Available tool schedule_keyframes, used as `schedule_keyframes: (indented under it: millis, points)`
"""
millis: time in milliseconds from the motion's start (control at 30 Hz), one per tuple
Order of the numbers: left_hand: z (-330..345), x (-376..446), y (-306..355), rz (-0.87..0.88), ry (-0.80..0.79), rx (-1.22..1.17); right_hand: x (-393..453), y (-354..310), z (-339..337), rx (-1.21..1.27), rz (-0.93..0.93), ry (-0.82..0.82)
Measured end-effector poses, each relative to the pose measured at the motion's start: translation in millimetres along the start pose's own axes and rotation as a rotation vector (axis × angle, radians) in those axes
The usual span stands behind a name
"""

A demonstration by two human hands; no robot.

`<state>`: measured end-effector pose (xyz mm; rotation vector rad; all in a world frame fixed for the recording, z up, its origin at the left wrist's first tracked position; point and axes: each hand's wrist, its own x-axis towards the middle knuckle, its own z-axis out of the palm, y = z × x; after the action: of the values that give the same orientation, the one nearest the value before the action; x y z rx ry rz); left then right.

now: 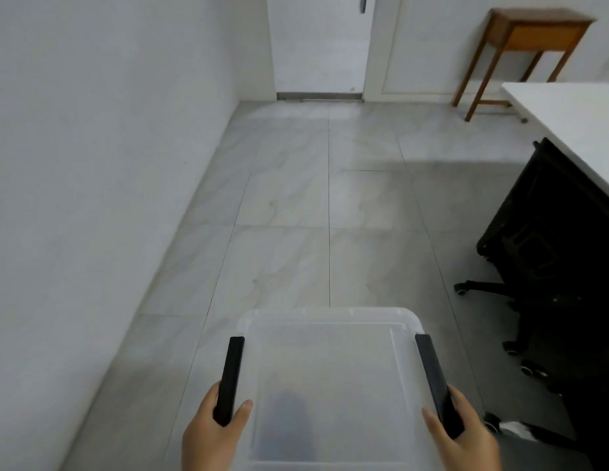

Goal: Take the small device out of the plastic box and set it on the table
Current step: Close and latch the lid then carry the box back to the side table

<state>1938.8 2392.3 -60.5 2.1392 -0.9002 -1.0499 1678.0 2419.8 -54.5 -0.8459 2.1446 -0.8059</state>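
A translucent plastic box point(330, 362) with its lid on is held out in front of me above the tiled floor, at the bottom centre of the head view. My left hand point(211, 436) grips the black latch handle point(231, 375) on its left side. My right hand point(462, 433) grips the black latch handle point(432, 375) on its right side. A dim bluish-grey shape point(289, 423) shows through the lid near me; I cannot tell what it is. The white table point(575, 124) stands at the right edge.
A black office chair point(547, 260) on castors sits tucked at the white table on the right. A small wooden side table point(527, 45) stands at the far right wall. A white wall runs along the left, and a door point(320, 45) is straight ahead.
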Motion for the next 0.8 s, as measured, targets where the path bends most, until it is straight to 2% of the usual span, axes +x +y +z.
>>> schedule_keyframes:
  millis: [233,333,567,800]
  points:
    - [37.4,192.1,163.6,0.124,-0.034,0.017,167.5,-152.5,64.9,0.084,-0.015,0.069]
    - [59.2,255.2,223.7,0.123,-0.080,0.069,226.4,-201.8,82.3,0.076,0.003,0.113]
    - [147.9,417.6,345.2,0.099,-0.157,0.120,406.9,-302.8,121.3,0.099,0.071,0.081]
    - [238.0,558.2,513.3,0.123,-0.143,0.101,611.5,-433.2,130.1,0.131,0.060,0.079]
